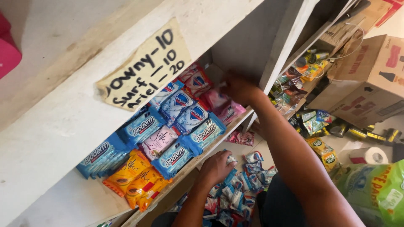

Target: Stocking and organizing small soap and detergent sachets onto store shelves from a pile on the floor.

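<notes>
White shelf [63, 126] w/ soap packs [185, 109]: right hand [240, 89] fingers on pink packs [225, 107], grip unclear; left hand [216, 168] fingers curled on sachets [235, 185].

The person's bare right hand [240, 89] is stretched up and away on a long, nearly straight forearm, its fingers curled and blurred. The bare left hand [216, 167] sits lower and closer, knuckles up, fingers bent downward, the wrist angled back toward the body.
</notes>
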